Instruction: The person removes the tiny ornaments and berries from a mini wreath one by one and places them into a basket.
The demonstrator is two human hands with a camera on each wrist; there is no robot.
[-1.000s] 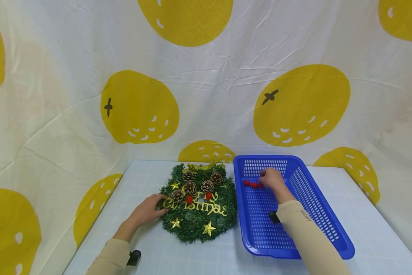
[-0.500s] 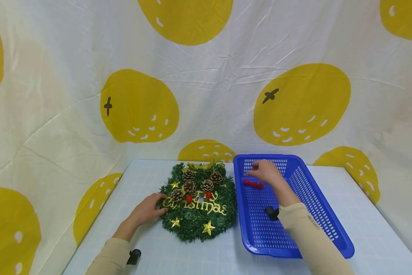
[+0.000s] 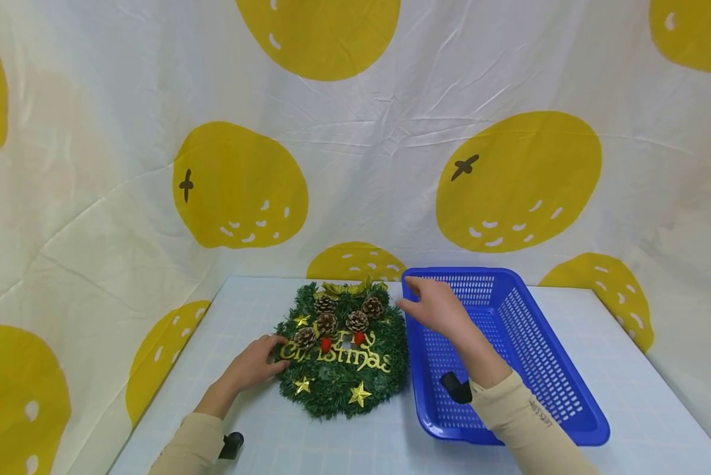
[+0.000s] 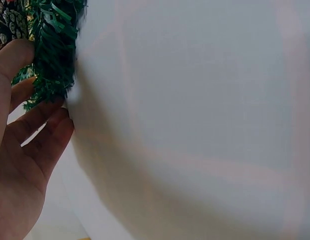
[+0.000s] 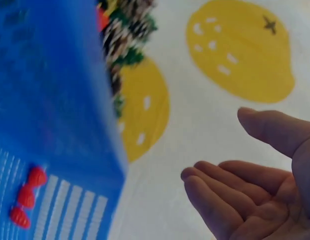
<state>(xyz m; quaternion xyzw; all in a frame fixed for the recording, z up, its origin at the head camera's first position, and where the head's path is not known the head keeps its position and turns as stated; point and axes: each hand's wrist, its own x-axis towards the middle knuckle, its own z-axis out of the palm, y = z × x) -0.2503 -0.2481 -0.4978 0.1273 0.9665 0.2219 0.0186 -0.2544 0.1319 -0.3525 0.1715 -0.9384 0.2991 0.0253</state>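
A green Christmas wreath lies on the table, with gold "Merry Christmas" lettering, several pine cones, gold stars and two red balls. My left hand grips its left edge; in the left wrist view the thumb is over the foliage and fingers reach beneath. My right hand hangs over the far left part of the blue basket, thumb and fingers spread with nothing between them. Three small red balls sit inside the basket in the right wrist view; the hand hides them from the head view.
A pale table carries everything. Behind it hangs a white cloth printed with yellow fruit. The basket stands close to the wreath's right side. Small black devices are strapped at the wrists.
My right hand has risen from the red balls in the basket and moved left towards the wreath, its fingers spreading. The left hand and the wreath have stayed in place.
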